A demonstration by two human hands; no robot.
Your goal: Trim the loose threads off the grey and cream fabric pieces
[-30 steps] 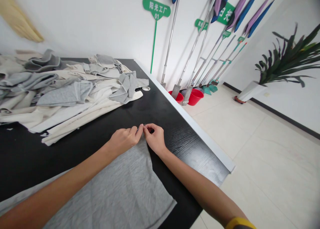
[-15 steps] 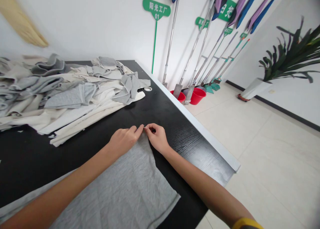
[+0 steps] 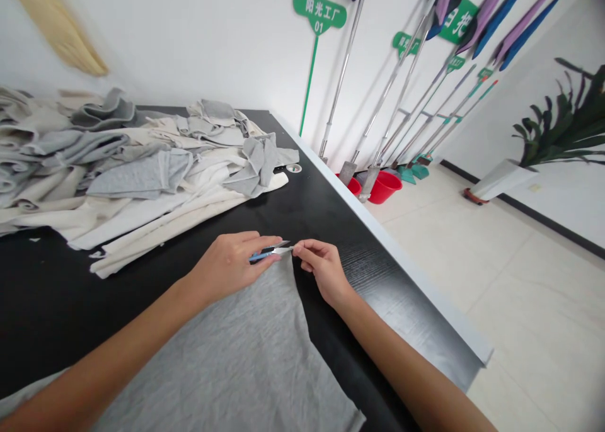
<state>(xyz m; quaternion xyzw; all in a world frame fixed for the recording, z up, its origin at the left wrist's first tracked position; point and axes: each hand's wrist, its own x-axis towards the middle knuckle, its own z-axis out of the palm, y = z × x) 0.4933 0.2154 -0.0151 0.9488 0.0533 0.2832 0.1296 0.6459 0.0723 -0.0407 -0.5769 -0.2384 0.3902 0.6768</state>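
Observation:
Grey fabric lies spread across the black table, narrowing to a corner at its far end. My left hand is closed on small blue-handled thread snips, whose pointed blades stand apart and aim right at that corner. Just beyond the blade tips, my right hand pinches the very end of the grey fabric between thumb and fingertips. Whether the blades touch the cloth, I cannot tell. My left forearm covers part of the fabric.
A heap of grey and cream cloth pieces fills the table's far left, with a tape roll beside it. Along the table's right runs a pale edge. Mops, red buckets and a potted plant stand beyond.
The snips in my left hand have come into sight with their blades apart. My hands, close together before, are now slightly separated. The camera view has shifted a little.

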